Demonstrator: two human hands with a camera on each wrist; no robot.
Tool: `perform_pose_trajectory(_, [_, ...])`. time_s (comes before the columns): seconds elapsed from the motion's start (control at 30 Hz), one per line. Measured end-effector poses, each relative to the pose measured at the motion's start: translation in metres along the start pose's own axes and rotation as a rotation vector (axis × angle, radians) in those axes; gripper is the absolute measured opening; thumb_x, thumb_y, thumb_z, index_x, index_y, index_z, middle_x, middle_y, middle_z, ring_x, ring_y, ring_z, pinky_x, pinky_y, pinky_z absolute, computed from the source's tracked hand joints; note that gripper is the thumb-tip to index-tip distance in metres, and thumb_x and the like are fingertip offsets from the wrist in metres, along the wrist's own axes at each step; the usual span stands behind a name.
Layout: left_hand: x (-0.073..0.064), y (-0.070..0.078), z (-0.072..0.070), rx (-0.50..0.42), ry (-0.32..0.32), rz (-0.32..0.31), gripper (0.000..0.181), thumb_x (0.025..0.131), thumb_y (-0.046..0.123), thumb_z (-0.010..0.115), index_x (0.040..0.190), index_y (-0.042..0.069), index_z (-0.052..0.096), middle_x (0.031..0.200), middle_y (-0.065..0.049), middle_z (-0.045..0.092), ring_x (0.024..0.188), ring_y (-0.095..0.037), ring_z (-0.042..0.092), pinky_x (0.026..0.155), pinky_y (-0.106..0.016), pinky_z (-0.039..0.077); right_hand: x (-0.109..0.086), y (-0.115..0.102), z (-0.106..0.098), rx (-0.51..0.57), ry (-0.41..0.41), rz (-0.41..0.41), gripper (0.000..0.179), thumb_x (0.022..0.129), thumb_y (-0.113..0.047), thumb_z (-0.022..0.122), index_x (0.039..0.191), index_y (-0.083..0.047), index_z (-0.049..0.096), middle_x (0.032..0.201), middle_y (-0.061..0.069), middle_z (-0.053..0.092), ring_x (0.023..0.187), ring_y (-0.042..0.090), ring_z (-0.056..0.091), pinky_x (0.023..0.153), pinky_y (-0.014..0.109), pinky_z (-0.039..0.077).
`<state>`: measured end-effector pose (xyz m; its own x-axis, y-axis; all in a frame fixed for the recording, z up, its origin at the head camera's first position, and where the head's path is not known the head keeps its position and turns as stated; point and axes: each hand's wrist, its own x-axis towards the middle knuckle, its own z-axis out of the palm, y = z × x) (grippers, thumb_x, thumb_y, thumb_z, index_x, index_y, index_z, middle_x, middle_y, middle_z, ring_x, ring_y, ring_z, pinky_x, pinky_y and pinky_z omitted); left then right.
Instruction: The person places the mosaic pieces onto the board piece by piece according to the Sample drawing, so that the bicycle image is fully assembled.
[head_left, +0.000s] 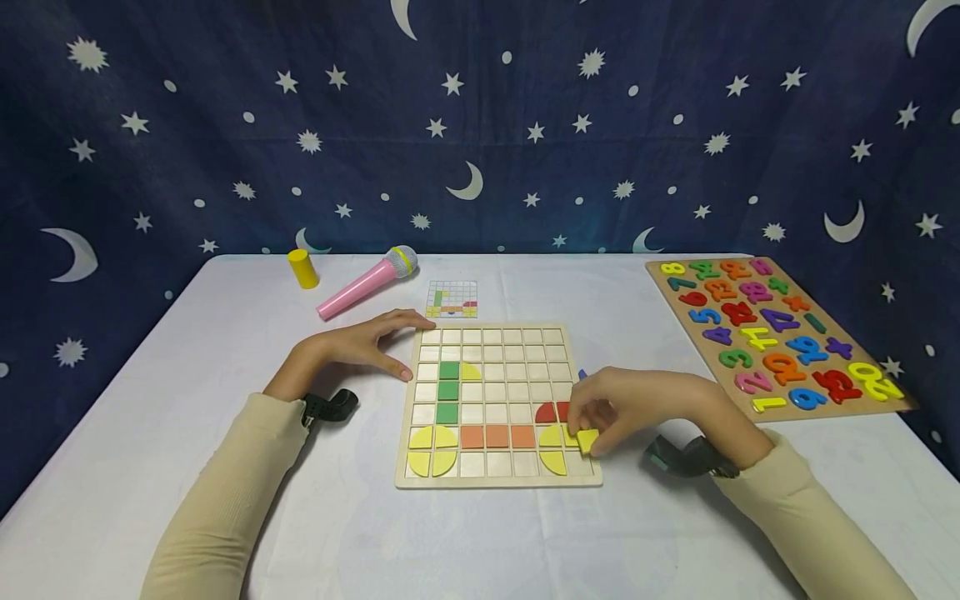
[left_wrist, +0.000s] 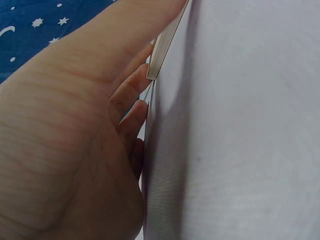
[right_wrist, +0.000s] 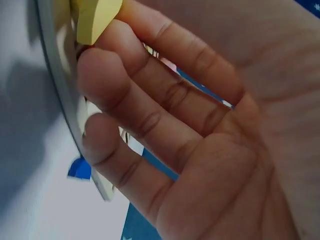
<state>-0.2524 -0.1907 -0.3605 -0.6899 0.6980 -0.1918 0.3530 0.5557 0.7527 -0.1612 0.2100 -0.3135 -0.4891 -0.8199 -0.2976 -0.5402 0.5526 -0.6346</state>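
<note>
A square wooden grid board lies on the white table with green, yellow, red and orange tiles in some cells. My right hand pinches a small yellow tile over the lower right cells, beside other yellow quarter-circle tiles. In the right wrist view the yellow tile is at the fingertips, and its full outline is hidden. My left hand rests at the board's left side, fingers spread, with fingertips at the upper left corner and the thumb on the left edge. A small pattern card lies just behind the board.
A pink toy microphone and a yellow cylinder are at the back left. To the right lies a wooden number board with colourful pieces. A blue piece sits on the table by the board's right edge, partly hidden behind my right hand.
</note>
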Motion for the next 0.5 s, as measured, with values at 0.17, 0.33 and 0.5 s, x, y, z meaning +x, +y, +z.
perform_pose_trajectory(0.17, [0.0001,0.0006,0.0001,0.000,0.001,0.000,0.081,0.079,0.027,0.082,0.148,0.018,0.040,0.158,-0.010,0.024,0.146,-0.033,0.013,0.117,-0.059,0.010,0.0046,-0.0058,0.0057,-0.020,-0.035,-0.051,0.021,0.079,-0.019,0.082,0.096,-0.017,0.069,0.080,-0.007,0.057,0.069,0.004,0.052,0.062,0.019,0.046])
perform_pose_trajectory(0.33, [0.0002,0.0018,-0.0004,0.000,-0.003,0.002,0.081,0.080,0.027,0.082,0.149,0.018,0.040,0.158,-0.010,0.023,0.147,-0.033,0.012,0.117,-0.059,0.009,0.0069,-0.0096,0.0082,-0.019,-0.053,-0.092,0.021,0.081,-0.013,0.080,0.097,-0.014,0.068,0.081,-0.007,0.058,0.069,0.002,0.051,0.062,0.019,0.047])
perform_pose_trajectory(0.5, [-0.0004,0.0017,-0.0003,0.002,-0.002,0.005,0.081,0.080,0.026,0.082,0.149,0.017,0.040,0.158,-0.011,0.023,0.147,-0.033,0.012,0.117,-0.059,0.009,0.0083,-0.0102,0.0092,-0.019,-0.053,-0.097,0.020,0.080,-0.009,0.080,0.095,-0.014,0.067,0.080,-0.008,0.059,0.069,0.002,0.051,0.062,0.019,0.047])
